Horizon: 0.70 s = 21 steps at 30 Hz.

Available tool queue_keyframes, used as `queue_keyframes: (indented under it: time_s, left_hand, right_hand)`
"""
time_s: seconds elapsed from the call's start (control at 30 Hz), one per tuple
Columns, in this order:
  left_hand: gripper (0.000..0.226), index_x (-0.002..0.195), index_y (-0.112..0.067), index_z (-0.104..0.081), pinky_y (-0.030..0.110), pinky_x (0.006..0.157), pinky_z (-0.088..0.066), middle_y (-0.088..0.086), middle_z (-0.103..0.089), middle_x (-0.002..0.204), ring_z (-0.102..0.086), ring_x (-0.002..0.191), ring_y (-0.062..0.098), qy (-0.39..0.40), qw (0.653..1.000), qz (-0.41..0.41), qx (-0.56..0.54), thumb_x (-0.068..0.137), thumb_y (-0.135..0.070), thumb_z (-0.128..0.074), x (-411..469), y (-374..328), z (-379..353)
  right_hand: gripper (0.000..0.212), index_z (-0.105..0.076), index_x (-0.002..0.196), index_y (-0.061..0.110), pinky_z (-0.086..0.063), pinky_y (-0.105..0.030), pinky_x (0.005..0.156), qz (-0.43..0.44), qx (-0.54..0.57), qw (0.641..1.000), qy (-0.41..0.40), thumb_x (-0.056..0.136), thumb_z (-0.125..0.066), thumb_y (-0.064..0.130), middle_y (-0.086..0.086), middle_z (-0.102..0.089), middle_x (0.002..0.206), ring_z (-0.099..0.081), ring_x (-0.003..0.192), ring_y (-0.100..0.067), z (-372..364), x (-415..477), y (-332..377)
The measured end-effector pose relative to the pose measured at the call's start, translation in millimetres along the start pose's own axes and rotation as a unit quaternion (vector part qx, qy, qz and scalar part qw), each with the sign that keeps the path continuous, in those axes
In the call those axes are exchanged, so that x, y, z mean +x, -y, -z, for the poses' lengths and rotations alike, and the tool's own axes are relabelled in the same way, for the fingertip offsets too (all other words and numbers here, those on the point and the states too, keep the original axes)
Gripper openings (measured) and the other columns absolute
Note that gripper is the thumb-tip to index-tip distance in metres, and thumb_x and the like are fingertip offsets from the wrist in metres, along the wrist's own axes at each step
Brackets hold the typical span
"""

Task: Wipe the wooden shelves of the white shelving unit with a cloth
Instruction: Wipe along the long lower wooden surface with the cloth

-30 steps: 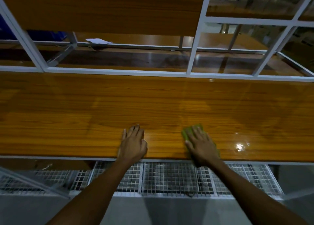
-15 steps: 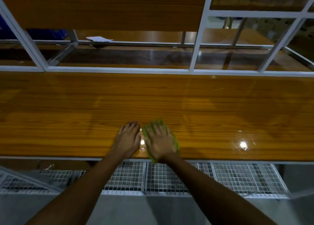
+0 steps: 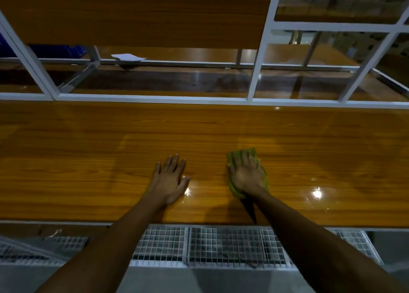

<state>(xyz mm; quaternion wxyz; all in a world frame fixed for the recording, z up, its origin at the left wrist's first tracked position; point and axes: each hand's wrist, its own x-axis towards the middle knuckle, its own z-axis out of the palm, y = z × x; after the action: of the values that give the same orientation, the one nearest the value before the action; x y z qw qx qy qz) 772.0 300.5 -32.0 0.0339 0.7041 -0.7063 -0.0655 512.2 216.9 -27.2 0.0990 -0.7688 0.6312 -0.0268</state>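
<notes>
On the near half of the glossy orange-brown wooden shelf [image 3: 88, 160], the left hand [image 3: 169, 181] is lying palm-down, fingers stretched out straight and only slightly spread, the thumb angled off to the right. It is holding nothing; palm and fingers are resting flat on the bare wood, with a small bright glint of light showing just beside the thumb.

Well to the right of it, with a strip of bare wood between the two, the right hand [image 3: 245, 175] is pressing flat on a crumpled lime-green cloth [image 3: 264, 177]. The fingers are extended and close together, not curled around the fabric, so the cloth is being pinned under the open palm rather than gripped. Green edges are peeking out past the fingertips, along the right side of the hand and below the wrist (most of the fabric is hidden beneath the hand). The cloth's long axis is running from the shelf's front edge toward its back, tilted slightly to the left at the far end, in line with the fingers.

Behind the shelf, the white metal frame [image 3: 254, 80] of the unit is crossing the view, with further wooden boards beyond it. Below the front edge, a white wire-mesh panel [image 3: 221, 244] is showing between the two forearms.
</notes>
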Motion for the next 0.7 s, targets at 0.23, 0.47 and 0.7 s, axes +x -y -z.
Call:
queue_keyframes:
  time_s: [0.23,0.47,0.7]
  left_hand:
    - [0.066,0.155,-0.03,-0.003,0.043,0.121,0.003,-0.001,0.008,0.163,0.012,0.149,0.016,0.018,1.0,-0.003,-0.013,0.096,-0.059,-0.01,44,1,7]
    - [0.062,0.156,-0.029,-0.003,0.043,0.121,0.003,-0.001,0.011,0.163,0.014,0.149,0.016,0.046,0.999,-0.018,-0.004,0.1,-0.055,-0.014,58,6,16]
    - [0.063,0.156,-0.027,-0.007,0.05,0.12,0.001,-0.002,0.008,0.163,0.01,0.15,0.019,0.029,0.999,-0.016,0.001,0.1,-0.056,-0.014,76,18,15]
  right_hand:
    - [0.06,-0.002,0.16,0.035,0.011,-0.044,0.119,0.163,-0.036,0.986,0.023,0.104,-0.013,0.055,0.002,0.014,0.165,0.018,0.153,-0.023,-9,-15,54]
    - [0.066,-0.017,0.159,0.033,-0.003,-0.045,0.121,0.143,-0.011,0.99,0.018,0.1,-0.013,0.062,-0.002,-0.003,0.169,0.001,0.155,-0.025,6,16,-25]
    - [0.06,-0.012,0.161,0.03,0.005,-0.05,0.123,0.042,0.008,0.999,0.008,0.106,-0.017,0.052,-0.007,0.002,0.169,0.009,0.154,-0.028,6,106,32]
